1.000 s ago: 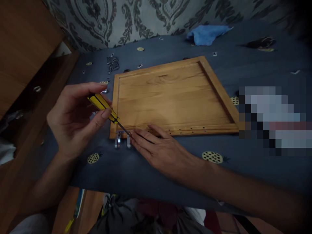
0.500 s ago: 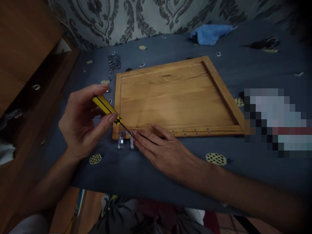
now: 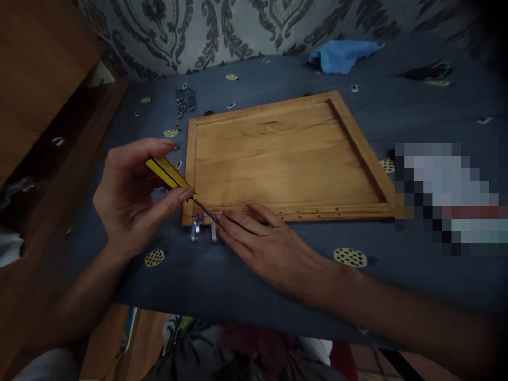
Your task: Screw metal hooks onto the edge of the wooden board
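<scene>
My left hand (image 3: 129, 198) is closed around the yellow and black handle of a screwdriver (image 3: 169, 174). The tool slants down to the right, its tip at a metal hook piece (image 3: 204, 225) on the near left edge of a framed wooden board (image 3: 270, 159). Two silver hooks hang over that edge. My right hand (image 3: 264, 243) lies stretched out across the near edge, fingers extended, fingertips beside the screwdriver tip. Whatever is under those fingertips is hidden. Several small dark holes run along the edge to the right of this hand.
Behind the board, more metal hooks (image 3: 186, 101) lie on the dark blue patterned cloth (image 3: 254, 286). A blue rag (image 3: 343, 55) and a black item (image 3: 431, 71) are farther back. Wooden furniture (image 3: 43, 74) stands at left; a pixelated patch covers the right side.
The screwdriver handle has shifted slightly left within my left hand's fingers. The tip stays at the hook piece, and my right hand holds its place on the board.
</scene>
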Demonstrator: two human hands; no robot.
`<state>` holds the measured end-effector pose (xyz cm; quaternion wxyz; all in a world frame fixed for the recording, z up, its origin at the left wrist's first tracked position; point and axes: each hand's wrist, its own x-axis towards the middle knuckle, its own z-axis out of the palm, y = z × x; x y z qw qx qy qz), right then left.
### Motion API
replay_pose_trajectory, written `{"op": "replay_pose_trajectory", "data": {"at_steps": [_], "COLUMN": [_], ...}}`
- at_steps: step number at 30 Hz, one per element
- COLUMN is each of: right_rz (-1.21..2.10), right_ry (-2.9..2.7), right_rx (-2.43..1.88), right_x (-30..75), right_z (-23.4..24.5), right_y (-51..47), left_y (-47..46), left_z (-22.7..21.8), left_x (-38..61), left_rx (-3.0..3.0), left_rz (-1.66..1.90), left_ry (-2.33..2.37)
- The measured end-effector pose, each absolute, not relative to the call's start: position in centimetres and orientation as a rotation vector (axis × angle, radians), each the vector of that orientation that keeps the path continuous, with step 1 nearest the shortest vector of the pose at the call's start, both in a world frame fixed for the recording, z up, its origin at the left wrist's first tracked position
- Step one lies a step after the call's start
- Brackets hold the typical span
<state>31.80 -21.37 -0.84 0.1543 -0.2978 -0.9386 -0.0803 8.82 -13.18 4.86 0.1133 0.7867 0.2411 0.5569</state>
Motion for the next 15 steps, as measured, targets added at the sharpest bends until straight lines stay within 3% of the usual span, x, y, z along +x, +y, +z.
{"op": "replay_pose_trajectory", "data": {"at_steps": [15], "right_rz": [-0.224], "right_ry": [-2.68], "right_rx": [-0.858], "right_x": [31.83], "right_z": [-0.93], "right_y": [-21.41], "left_y": [-13.18], "left_z": [4.59], "left_x": [8.85], "left_rx": [2.324], "left_rz": [1.589], "left_ry": [0.663]}}
